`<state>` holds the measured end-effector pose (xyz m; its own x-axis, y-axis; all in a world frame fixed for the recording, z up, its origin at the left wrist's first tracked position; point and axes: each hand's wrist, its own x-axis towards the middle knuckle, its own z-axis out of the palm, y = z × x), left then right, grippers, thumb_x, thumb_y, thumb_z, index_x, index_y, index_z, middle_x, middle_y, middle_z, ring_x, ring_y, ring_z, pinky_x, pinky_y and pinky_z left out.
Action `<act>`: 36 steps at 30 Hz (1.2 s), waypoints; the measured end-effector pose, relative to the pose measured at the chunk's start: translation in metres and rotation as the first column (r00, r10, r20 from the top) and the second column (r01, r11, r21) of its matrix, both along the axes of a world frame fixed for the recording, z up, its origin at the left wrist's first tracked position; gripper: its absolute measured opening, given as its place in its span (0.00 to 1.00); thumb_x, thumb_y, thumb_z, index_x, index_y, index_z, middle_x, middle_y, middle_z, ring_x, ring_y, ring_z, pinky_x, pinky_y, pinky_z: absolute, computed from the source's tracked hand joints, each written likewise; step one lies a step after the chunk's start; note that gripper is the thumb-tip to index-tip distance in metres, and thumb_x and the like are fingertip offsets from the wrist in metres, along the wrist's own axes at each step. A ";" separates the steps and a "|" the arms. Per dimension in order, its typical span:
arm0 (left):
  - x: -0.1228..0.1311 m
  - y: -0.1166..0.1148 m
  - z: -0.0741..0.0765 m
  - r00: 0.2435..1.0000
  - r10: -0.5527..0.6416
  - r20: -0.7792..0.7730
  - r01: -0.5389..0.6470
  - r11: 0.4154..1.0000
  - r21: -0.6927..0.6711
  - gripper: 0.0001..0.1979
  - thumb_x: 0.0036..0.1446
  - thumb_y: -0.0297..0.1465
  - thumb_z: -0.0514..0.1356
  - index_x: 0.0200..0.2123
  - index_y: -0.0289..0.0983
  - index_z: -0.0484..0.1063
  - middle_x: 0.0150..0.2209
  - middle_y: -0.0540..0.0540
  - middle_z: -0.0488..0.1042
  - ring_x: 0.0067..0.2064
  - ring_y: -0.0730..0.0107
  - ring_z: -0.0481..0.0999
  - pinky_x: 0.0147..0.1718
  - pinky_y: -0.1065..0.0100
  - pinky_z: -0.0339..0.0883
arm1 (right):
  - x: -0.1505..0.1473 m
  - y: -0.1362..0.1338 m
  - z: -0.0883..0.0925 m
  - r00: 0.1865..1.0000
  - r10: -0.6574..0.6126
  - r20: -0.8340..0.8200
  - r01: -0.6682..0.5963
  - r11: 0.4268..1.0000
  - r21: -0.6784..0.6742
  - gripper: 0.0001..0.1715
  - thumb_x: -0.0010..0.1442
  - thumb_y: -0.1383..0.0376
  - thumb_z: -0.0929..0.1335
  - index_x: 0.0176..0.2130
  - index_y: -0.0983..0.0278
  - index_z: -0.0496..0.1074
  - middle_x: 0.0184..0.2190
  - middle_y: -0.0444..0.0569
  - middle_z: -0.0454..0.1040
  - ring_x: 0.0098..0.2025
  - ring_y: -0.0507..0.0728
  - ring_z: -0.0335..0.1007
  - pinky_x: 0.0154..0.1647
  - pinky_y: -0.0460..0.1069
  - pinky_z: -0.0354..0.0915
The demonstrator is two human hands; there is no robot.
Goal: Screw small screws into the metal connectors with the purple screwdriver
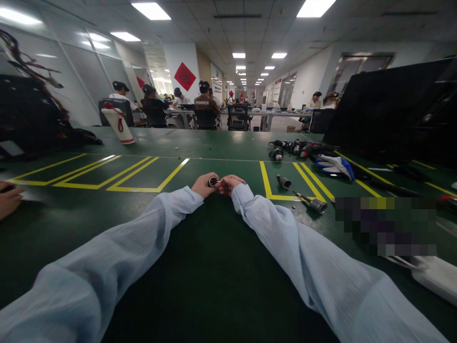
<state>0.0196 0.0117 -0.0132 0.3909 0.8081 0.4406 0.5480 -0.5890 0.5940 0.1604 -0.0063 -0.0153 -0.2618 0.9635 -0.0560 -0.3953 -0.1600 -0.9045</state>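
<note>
Light-blue sleeves (117, 247) lie nearest, over the green table (221, 267). Toward the table's left edge is another person's hand (10, 200); a white cup (119, 126) stands near the far edge. Mid-table, the left hand (203, 185) grips a dark cylinder (213, 181); the right hand (229, 185) narrowly pinches a thin piece (218, 181) beside it. Rightward lie two metal parts (317, 205), then a glove (337, 166).

dark cylinder (213, 181): small, round, lighter rim around a dark open-looking end
cylinder pose: that end toward camera, clasped in left hand (203, 185)
thin piece (219, 181): short, pale, metallic-looking; pinched at right hand (229, 185) fingertips, just beside the cylinder's rim
contact between them: too small to tell
</note>
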 end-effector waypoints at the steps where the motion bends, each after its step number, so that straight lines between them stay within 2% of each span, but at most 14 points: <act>1: 0.000 0.000 0.000 1.000 0.003 -0.010 -0.002 1.000 0.006 0.09 0.38 0.32 0.55 0.26 0.34 0.62 0.23 0.52 0.63 0.27 0.73 0.63 0.28 0.71 0.58 | 0.000 -0.001 0.000 1.000 -0.005 -0.003 0.005 1.000 -0.002 0.13 0.55 0.75 0.58 0.23 0.67 0.63 0.13 0.42 0.68 0.16 0.47 0.64 0.19 0.42 0.62; 9: -0.001 -0.002 0.001 1.000 0.017 -0.022 -0.016 0.997 0.080 0.06 0.37 0.27 0.54 0.24 0.35 0.62 0.22 0.53 0.63 0.26 0.75 0.62 0.27 0.72 0.58 | 0.000 -0.004 0.001 0.999 -0.024 0.037 0.024 1.000 0.002 0.14 0.54 0.77 0.59 0.20 0.66 0.63 0.11 0.40 0.67 0.14 0.47 0.63 0.17 0.42 0.61; 15: -0.002 -0.003 0.002 0.999 -0.018 0.043 0.016 0.998 0.059 0.08 0.38 0.31 0.56 0.24 0.35 0.61 0.23 0.53 0.62 0.26 0.75 0.61 0.26 0.73 0.58 | 0.001 -0.004 0.002 0.998 0.053 -0.012 -0.054 0.998 -0.016 0.14 0.57 0.76 0.57 0.23 0.67 0.62 0.13 0.43 0.69 0.16 0.47 0.63 0.20 0.42 0.61; 21: -0.001 -0.003 0.001 0.997 -0.037 0.071 0.036 0.999 0.015 0.11 0.39 0.35 0.57 0.25 0.35 0.61 0.22 0.53 0.61 0.25 0.75 0.61 0.25 0.73 0.57 | 0.001 -0.002 0.000 0.997 0.067 -0.031 -0.067 0.998 -0.015 0.15 0.58 0.74 0.56 0.23 0.67 0.62 0.13 0.43 0.69 0.16 0.47 0.64 0.19 0.42 0.61; 29: -0.001 -0.004 0.001 0.995 0.044 -0.091 -0.032 0.991 0.131 0.05 0.38 0.27 0.54 0.24 0.34 0.63 0.23 0.52 0.64 0.27 0.73 0.63 0.28 0.71 0.57 | -0.001 -0.006 -0.009 1.000 0.009 -0.016 -0.007 0.993 0.116 0.11 0.55 0.75 0.60 0.23 0.67 0.64 0.13 0.42 0.69 0.16 0.47 0.63 0.18 0.42 0.61; 32: -0.001 -0.004 0.002 0.998 0.047 -0.050 -0.040 0.989 0.139 0.05 0.37 0.26 0.54 0.24 0.34 0.63 0.23 0.52 0.63 0.27 0.73 0.63 0.28 0.71 0.58 | -0.001 -0.009 -0.010 0.999 0.024 -0.032 -0.019 0.986 0.165 0.09 0.54 0.74 0.61 0.25 0.67 0.64 0.16 0.43 0.71 0.19 0.47 0.65 0.20 0.42 0.62; 36: -0.004 -0.003 0.001 0.997 0.026 0.078 -0.032 0.997 0.076 0.06 0.37 0.27 0.55 0.25 0.35 0.62 0.23 0.53 0.63 0.27 0.74 0.63 0.27 0.73 0.59 | 0.000 -0.011 -0.010 0.996 0.061 -0.066 -0.048 0.980 0.191 0.06 0.54 0.71 0.61 0.26 0.66 0.64 0.20 0.44 0.73 0.21 0.48 0.66 0.21 0.42 0.63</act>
<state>0.0156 0.0089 -0.0123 0.3309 0.7807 0.5301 0.5200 -0.6196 0.5879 0.1607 -0.0176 -0.0250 -0.3109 0.9391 0.1465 -0.4555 -0.0120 -0.8901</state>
